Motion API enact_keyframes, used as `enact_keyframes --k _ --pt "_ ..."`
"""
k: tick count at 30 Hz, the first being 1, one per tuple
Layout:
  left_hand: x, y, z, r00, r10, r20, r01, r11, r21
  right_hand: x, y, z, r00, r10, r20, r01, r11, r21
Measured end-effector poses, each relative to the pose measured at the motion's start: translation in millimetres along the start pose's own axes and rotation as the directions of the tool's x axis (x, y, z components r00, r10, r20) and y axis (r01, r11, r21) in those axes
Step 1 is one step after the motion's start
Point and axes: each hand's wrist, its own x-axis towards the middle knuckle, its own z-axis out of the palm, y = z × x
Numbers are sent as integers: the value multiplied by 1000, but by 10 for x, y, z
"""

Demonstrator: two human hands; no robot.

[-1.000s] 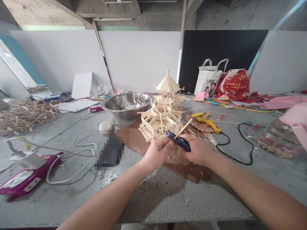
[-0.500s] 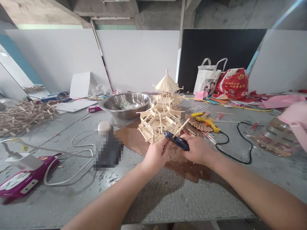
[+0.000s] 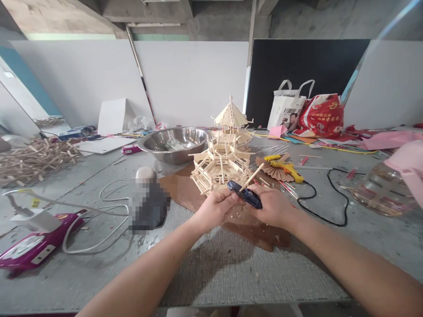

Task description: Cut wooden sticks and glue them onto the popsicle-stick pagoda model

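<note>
Where stick (image 3: 255, 175) crosses tool (image 3: 253, 199): hold unchanged; left hand (image 3: 215, 209) pinching stick, right hand (image 3: 273, 205) clasping tool
Model (image 3: 222, 167): unmoved; step seemingly unfinished

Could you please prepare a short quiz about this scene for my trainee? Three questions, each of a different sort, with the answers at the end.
1. True or false: the yellow glue gun lies to the right of the stick model.

2. Multiple choice: what do the fingers of the right hand hold?
A) a red bag
B) a dark blue tool
C) a metal bowl

3. Fill in the colour: the power strip at the left edge of the table has a ____ body.

Key: 1. True. 2. B. 3. Purple.
</note>
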Motion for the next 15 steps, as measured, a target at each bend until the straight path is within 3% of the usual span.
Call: enact_keyframes --k 3,6,9,12,15 --pt "-1 6 -7 999 -42 22 43 997 -58 1 6 0 1000 -7 12 7 1000 15" --pt "9 11 8 1000 18 -12 -18 1000 -2 6 5 -8 1000 -9 10 9 1000 -5" --pt "24 -9 30 992 113 -63 -102 983 156 15 -5 -14 1000 20 6 -19 998 -61" --pt "31 -67 39 961 248 -126 -184 907 380 29 -6 -7 999 39 13 -38 995 -93" --pt "26 -130 36 935 303 -183 -159 822 547 39 11 -3 998 62 27 -58 993 -105"
